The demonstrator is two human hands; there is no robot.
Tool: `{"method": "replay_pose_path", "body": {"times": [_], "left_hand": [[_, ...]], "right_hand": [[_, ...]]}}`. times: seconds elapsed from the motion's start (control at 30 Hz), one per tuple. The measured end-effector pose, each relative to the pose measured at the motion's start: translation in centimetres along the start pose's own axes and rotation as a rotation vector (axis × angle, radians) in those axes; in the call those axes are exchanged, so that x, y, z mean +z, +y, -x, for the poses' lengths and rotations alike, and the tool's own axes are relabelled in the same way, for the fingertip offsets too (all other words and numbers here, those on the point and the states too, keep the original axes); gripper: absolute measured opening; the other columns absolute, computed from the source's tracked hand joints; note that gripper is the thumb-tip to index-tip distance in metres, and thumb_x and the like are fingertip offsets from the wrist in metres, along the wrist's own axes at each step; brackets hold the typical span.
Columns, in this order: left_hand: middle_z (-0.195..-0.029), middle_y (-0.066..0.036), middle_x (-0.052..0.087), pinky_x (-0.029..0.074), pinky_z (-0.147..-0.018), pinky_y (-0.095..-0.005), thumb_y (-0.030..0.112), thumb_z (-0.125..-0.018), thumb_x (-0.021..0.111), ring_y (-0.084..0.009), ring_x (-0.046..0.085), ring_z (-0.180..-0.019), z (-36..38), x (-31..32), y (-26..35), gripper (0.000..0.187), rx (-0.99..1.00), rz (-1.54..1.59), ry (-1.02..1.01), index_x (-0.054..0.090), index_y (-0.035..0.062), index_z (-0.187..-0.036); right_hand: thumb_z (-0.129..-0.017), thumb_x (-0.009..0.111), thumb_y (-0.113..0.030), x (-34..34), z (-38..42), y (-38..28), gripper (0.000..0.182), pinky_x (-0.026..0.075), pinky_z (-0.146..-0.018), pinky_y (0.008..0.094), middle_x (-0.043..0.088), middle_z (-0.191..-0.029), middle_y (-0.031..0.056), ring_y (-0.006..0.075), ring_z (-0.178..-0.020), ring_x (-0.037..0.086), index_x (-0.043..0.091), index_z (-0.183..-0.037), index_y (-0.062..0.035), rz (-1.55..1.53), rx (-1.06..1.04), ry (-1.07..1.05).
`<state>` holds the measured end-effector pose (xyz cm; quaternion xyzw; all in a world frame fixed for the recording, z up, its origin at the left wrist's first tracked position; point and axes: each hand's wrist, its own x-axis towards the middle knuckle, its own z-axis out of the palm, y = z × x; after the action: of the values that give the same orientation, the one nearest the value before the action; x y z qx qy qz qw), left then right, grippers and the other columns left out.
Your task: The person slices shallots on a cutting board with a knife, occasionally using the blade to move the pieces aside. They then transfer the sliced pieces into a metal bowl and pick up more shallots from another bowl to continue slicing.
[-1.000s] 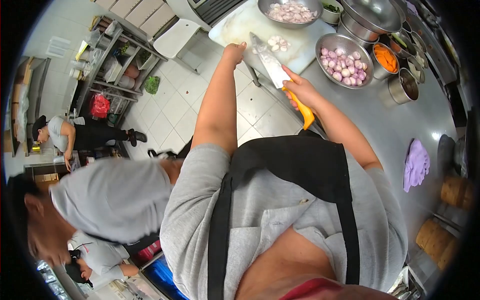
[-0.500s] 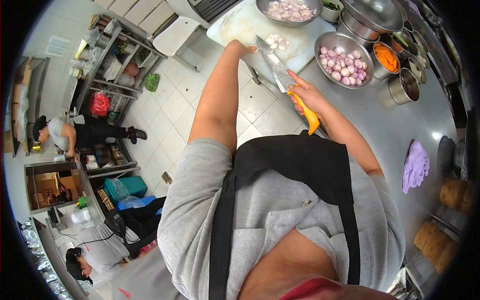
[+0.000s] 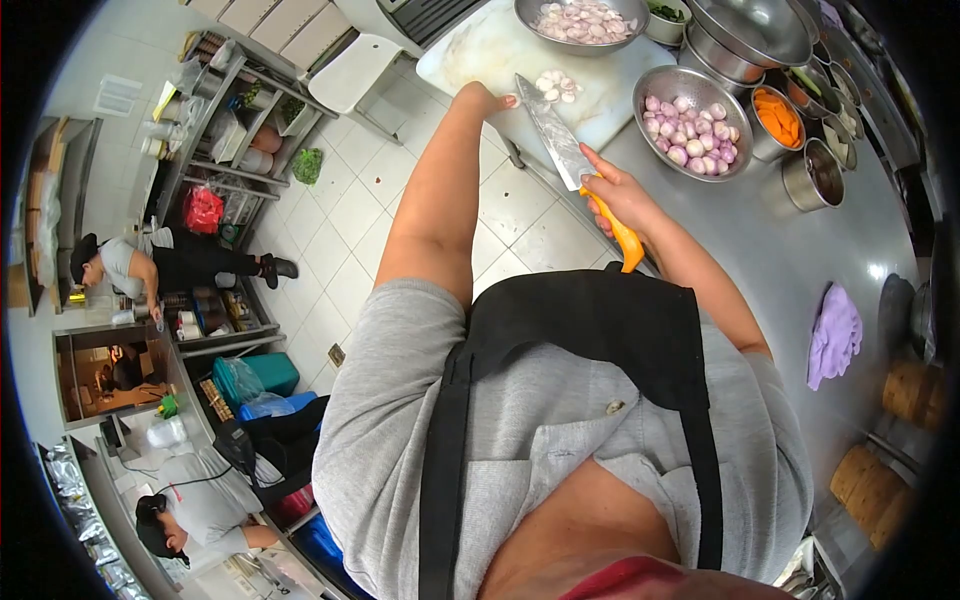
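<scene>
My right hand (image 3: 617,190) is closed around the orange handle of a chef's knife (image 3: 552,140). Its wide blade points up and left, the tip over a white cutting board (image 3: 470,62). Close to that tip, a small pile of sliced shallots (image 3: 557,86) lies on the board. At the board's near left edge is my left hand (image 3: 484,100), with one digit stretched out toward the blade and nothing visible in it; its other fingers are mostly hidden. Whole peeled shallots (image 3: 690,135) fill a metal bowl (image 3: 742,160) at right. Another bowl (image 3: 585,45) holds more slices (image 3: 583,20).
Cut carrots (image 3: 777,115) sit in a metal container, beside a metal pot (image 3: 812,178) and stacked bowls (image 3: 755,30). A purple glove (image 3: 835,337) lies on the steel counter (image 3: 740,255). Two co-workers, one person (image 3: 190,265) and another person (image 3: 205,495), are at left near shelving.
My hands and the knife have hardly moved. The lower-left co-worker has shifted, with a forearm now showing. The whole view has slid slightly.
</scene>
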<state>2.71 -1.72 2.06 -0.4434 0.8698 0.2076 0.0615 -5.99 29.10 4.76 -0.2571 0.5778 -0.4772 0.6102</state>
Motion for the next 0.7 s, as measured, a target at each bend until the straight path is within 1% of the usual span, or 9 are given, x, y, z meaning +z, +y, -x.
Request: {"method": "replay_pose_path", "body": {"times": [0.1, 0.17, 0.3, 0.37, 0.43, 0.5, 0.57, 0.6, 0.7], "left_hand": [[-0.098, -0.024, 0.065, 0.048, -0.079, -0.0375, 0.069, -0.06, 0.072, -0.0339, 0.064, -0.091, -0.6, 0.1, -0.2, 0.087, -0.013, -0.027, -0.026, 0.064, -0.01, -0.097], [-0.099, -0.024, 0.065, 0.048, -0.08, -0.0376, 0.069, -0.06, 0.072, -0.034, 0.064, -0.091, -1.0, 0.5, -0.4, 0.088, -0.016, -0.029, -0.013, 0.064, -0.0101, -0.097], [-0.1, -0.024, 0.065, 0.048, -0.08, -0.038, 0.069, -0.059, 0.072, -0.0341, 0.063, -0.093, -1.1, 0.7, -0.7, 0.089, -0.013, -0.022, 0.011, 0.064, -0.01, -0.099], [-0.101, -0.025, 0.065, 0.048, -0.081, -0.0379, 0.07, -0.059, 0.072, -0.0342, 0.063, -0.093, -0.8, 0.6, -0.5, 0.09, -0.021, -0.021, 0.008, 0.064, -0.0101, -0.099], [-0.102, -0.025, 0.065, 0.048, -0.081, -0.0378, 0.07, -0.059, 0.071, -0.0342, 0.063, -0.094, -0.4, 0.3, 0.0, 0.09, -0.023, -0.022, 0.005, 0.064, -0.0103, -0.099], [-0.101, -0.025, 0.065, 0.048, -0.081, -0.0375, 0.07, -0.059, 0.071, -0.0343, 0.063, -0.096, -0.1, 0.0, 0.0, 0.09, -0.015, -0.016, -0.036, 0.064, -0.0108, -0.098], [-0.101, -0.025, 0.065, 0.048, -0.081, -0.0377, 0.07, -0.059, 0.071, -0.0345, 0.063, -0.095, -0.3, 0.4, -0.3, 0.091, -0.02, -0.011, 0.0, 0.064, -0.0111, -0.098], [-0.1, -0.025, 0.065, 0.048, -0.081, -0.0379, 0.071, -0.059, 0.071, -0.0347, 0.063, -0.095, -0.4, 0.7, -0.4, 0.091, -0.024, -0.006, 0.034, 0.063, -0.0114, -0.098], [-0.1, -0.026, 0.064, 0.048, -0.081, -0.0382, 0.07, -0.059, 0.071, -0.0354, 0.063, -0.095, -1.1, 0.9, -0.5, 0.091, -0.041, -0.042, 0.009, 0.063, -0.0115, -0.098]], "right_hand": [[-0.093, 0.047, -0.023, 0.0, -0.3, 0.1, 0.06, 0.036, -0.039, 0.0252, 0.043, -0.063, 0.0003, 0.0096, -0.042, 0.041, 0.021, -0.147, -0.0275, -0.027, 0.011, -0.004], [-0.092, 0.046, -0.02, -0.1, -0.7, 0.5, 0.062, 0.038, -0.038, 0.0287, 0.045, -0.063, 0.0023, 0.0123, -0.042, 0.044, 0.02, -0.148, -0.0242, -0.004, -0.004, -0.007], [-0.092, 0.046, -0.019, 0.2, -1.2, 0.1, 0.062, 0.038, -0.038, 0.0288, 0.045, -0.063, 0.0027, 0.0127, -0.042, 0.044, 0.019, -0.148, -0.0234, 0.049, -0.034, 0.001], [-0.093, 0.047, -0.023, 0.4, -1.5, 0.0, 0.061, 0.038, -0.039, 0.0262, 0.044, -0.062, 0.0008, 0.0105, -0.042, 0.043, 0.021, -0.147, -0.0267, 0.062, -0.019, 0.008], [-0.093, 0.047, -0.023, 0.6, -1.3, -0.2, 0.061, 0.038, -0.039, 0.0261, 0.044, -0.062, 0.0008, 0.0105, -0.041, 0.043, 0.021, -0.147, -0.0264, 0.043, -0.008, 0.012], [-0.093, 0.047, -0.023, 0.6, -1.2, -0.2, 0.06, 0.038, -0.039, 0.026, 0.044, -0.062, 0.0008, 0.0106, -0.041, 0.043, 0.021, -0.147, -0.0261, 0.029, 0.003, 0.01], [-0.091, 0.047, -0.02, 0.6, -1.2, 0.0, 0.063, 0.039, -0.038, 0.03, 0.045, -0.064, 0.0031, 0.0133, -0.042, 0.044, 0.02, -0.148, -0.0228, 0.028, -0.014, 0.004], [-0.091, 0.047, -0.02, 0.7, -1.4, 0.0, 0.063, 0.039, -0.038, 0.03, 0.045, -0.064, 0.0031, 0.0133, -0.042, 0.044, 0.02, -0.148, -0.0228, 0.029, -0.015, 0.004], [-0.093, 0.047, -0.023, 0.9, -1.9, 0.0, 0.061, 0.038, -0.038, 0.0262, 0.043, -0.063, 0.0006, 0.0104, -0.041, 0.042, 0.02, -0.147, -0.026, 0.004, 0.001, -0.006]]}}
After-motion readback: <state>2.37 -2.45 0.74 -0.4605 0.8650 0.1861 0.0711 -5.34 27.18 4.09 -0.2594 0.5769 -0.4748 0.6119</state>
